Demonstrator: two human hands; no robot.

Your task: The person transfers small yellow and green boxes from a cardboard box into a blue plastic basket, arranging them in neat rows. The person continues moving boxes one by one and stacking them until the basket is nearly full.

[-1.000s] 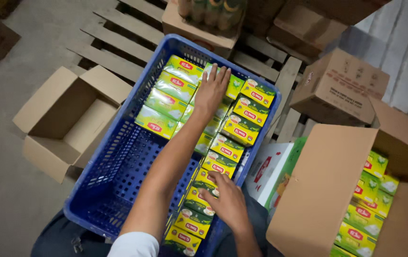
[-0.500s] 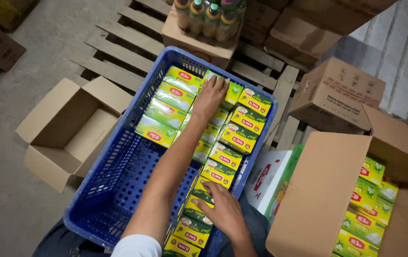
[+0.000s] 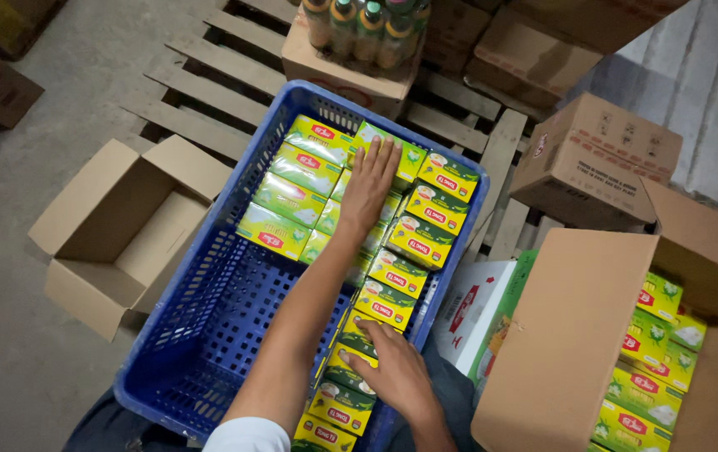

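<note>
Boxes (image 3: 409, 237) of green-and-yellow tea fill the blue crate (image 3: 208, 335) in rows; with the left hand (image 3: 369, 180) flat and spread at the far end and the right hand (image 3: 394, 368) flat on the near end, pressing evenly inward would likely keep the right-hand row tight.
</note>
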